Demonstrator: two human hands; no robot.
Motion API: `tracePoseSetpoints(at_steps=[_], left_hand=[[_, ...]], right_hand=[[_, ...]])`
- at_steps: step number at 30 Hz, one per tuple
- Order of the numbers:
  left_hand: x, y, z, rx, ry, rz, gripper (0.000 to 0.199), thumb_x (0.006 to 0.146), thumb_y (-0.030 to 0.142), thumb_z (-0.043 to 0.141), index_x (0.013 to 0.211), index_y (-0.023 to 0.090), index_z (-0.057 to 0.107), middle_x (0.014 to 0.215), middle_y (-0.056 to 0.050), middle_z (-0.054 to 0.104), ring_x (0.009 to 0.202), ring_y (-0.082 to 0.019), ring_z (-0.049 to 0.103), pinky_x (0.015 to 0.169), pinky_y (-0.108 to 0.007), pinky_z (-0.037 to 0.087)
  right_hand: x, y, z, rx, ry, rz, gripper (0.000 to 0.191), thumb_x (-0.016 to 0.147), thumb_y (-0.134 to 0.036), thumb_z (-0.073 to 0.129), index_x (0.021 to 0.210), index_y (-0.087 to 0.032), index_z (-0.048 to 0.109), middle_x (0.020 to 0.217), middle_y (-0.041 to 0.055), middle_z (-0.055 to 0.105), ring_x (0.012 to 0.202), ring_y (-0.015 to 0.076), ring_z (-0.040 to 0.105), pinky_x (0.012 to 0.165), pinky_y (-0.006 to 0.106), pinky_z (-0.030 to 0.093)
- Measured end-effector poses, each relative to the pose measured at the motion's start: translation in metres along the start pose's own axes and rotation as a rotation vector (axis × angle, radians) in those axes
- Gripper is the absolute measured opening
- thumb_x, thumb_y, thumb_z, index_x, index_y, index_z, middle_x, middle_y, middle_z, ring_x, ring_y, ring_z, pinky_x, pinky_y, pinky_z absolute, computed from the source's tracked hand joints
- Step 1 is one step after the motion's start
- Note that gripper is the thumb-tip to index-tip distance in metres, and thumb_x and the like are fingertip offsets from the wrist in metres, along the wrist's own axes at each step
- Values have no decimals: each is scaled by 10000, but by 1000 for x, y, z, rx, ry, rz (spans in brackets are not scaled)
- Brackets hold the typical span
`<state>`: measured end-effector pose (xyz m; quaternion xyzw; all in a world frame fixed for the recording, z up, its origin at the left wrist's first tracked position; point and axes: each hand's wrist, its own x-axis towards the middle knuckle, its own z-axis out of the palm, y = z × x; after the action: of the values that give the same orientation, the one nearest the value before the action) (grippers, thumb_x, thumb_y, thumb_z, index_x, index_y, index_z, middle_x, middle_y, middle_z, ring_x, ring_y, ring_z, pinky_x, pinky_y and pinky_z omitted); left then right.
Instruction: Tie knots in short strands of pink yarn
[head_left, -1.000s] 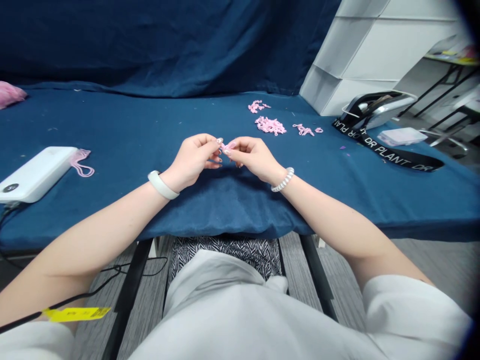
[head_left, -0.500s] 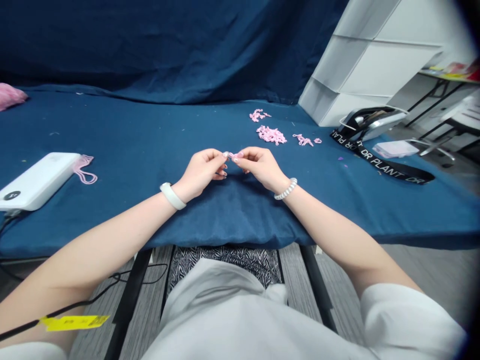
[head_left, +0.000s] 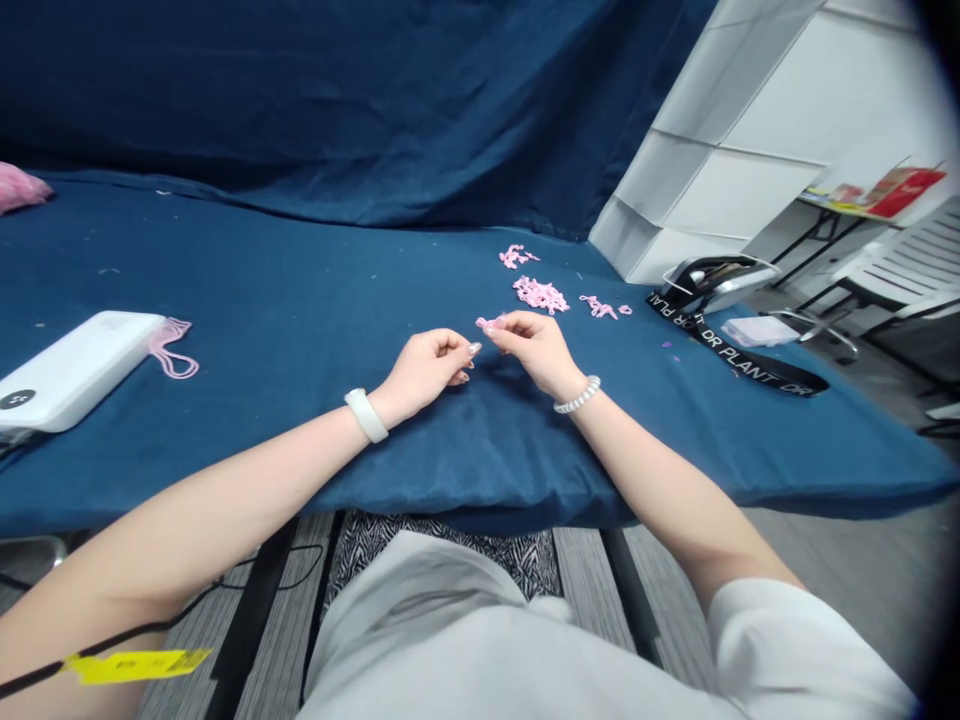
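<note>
A table draped in smooth dark blue cloth spans the view, slightly rumpled along its near edge, with a matching dark blue hanging cloth behind it. Over the near middle, the two bare hands are near each other but apart: the right hand pinches a small pink looped piece between thumb and fingertips, just above the cloth, while the left hand is beside it with curled fingers, and whether its tips meet or grip anything cannot be told. Beyond the right hand lie a dense heap of small pink loops, a smaller pink cluster behind it and a loose pink scattering to its right. At the left rests a white slab-shaped device with a round black spot, pink cord loops at its far end. On the right, a black strap with white lettering curves before a black-and-silver bag. Past the table are white stacked panels, a white slatted chair, a red bag and grey flooring.
</note>
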<state>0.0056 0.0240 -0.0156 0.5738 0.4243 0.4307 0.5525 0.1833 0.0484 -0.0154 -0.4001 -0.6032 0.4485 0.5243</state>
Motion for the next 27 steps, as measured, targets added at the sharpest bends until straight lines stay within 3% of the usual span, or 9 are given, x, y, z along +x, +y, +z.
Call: tracePoseSetpoints(at_steps=[8, 12, 16, 21, 25, 27], left_hand=[[2, -1, 1, -17, 50, -16, 294, 756, 385, 716, 737, 128, 573, 665, 12, 600, 539, -46, 559, 554, -174, 477], [2, -1, 4, 15, 66, -75, 270, 778, 360, 692, 724, 120, 579, 659, 10, 603, 541, -42, 558, 554, -167, 463], [2, -2, 3, -15, 78, -144, 285, 782, 381, 682, 719, 121, 582, 660, 10, 607, 558, -44, 564, 572, -169, 454], [-1, -6, 0, -14, 33, -129, 328, 768, 440, 687, 730, 130, 590, 671, 5, 618, 597, -62, 572, 617, -192, 465], [-3, -4, 1, 37, -2, -121, 313, 792, 425, 663, 727, 129, 585, 666, 1, 615, 604, -72, 572, 631, -205, 468], [-3, -2, 1, 60, -14, -121, 296, 804, 407, 651, 726, 129, 583, 669, -1, 616, 602, -72, 570, 633, -206, 464]], right_hand=[[14, -4, -26, -105, 137, -85, 214, 637, -337, 783, 692, -151, 692, 631, -7, 621, 559, 74, 489, 563, 237, 419], [27, 0, -44, -169, 227, -142, 202, 618, -324, 777, 682, -156, 685, 697, 8, 652, 638, 98, 540, 660, 268, 464], [48, 14, -72, -259, 358, -47, 229, 609, -340, 758, 653, -140, 656, 673, 7, 628, 632, 99, 526, 680, 272, 453], [109, 28, -107, -532, 394, 105, 306, 673, -419, 734, 635, -129, 641, 554, -6, 543, 539, 94, 444, 594, 266, 398], [171, 43, -117, -828, 431, 160, 178, 746, -321, 686, 715, -147, 702, 727, 49, 680, 742, 166, 617, 790, 287, 473], [193, 53, -119, -872, 442, 202, 170, 760, -304, 675, 761, -140, 719, 817, 91, 712, 857, 211, 652, 872, 316, 480]])
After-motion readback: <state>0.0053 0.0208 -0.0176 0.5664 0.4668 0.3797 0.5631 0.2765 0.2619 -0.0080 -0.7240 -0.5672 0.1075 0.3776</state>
